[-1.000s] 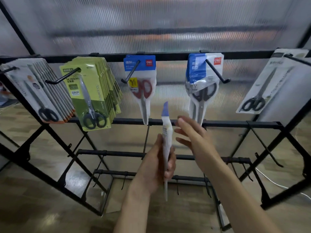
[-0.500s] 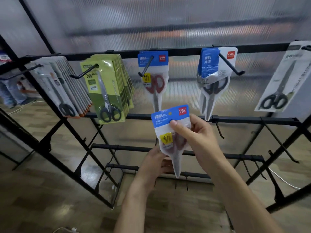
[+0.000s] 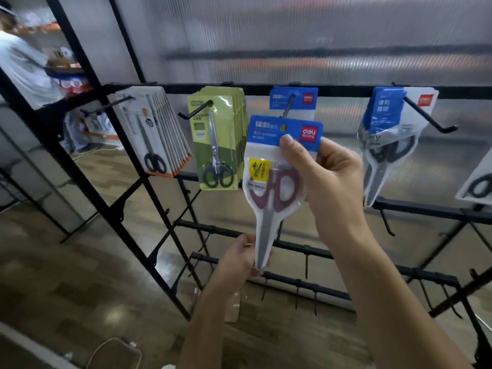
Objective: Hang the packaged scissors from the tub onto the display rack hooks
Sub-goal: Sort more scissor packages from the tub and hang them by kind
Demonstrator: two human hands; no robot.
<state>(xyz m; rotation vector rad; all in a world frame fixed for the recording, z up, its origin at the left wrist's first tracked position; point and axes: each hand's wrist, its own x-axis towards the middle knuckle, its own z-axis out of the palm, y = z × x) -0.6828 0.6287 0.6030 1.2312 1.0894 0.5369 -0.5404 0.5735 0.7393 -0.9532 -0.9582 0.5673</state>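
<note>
Rack (image 3: pixel 149 198) black, hooks along top bar: grey-card packs (image 3: pixel 155 129) far left, green packs (image 3: pixel 217 139) next, one blue pack (image 3: pixel 294 101) on middle hook (image 3: pixel 288 106), blue-white pack (image 3: pixel 391 139) right. Red scissors pack (image 3: pixel 277 171) held upright in front of middle hook, its hang hole just below hook tip, not on it. Right hand (image 3: pixel 324 179) grips pack's upper right, thumb on blue header. Left hand (image 3: pixel 241 259) pinches bottom tip.
</note>
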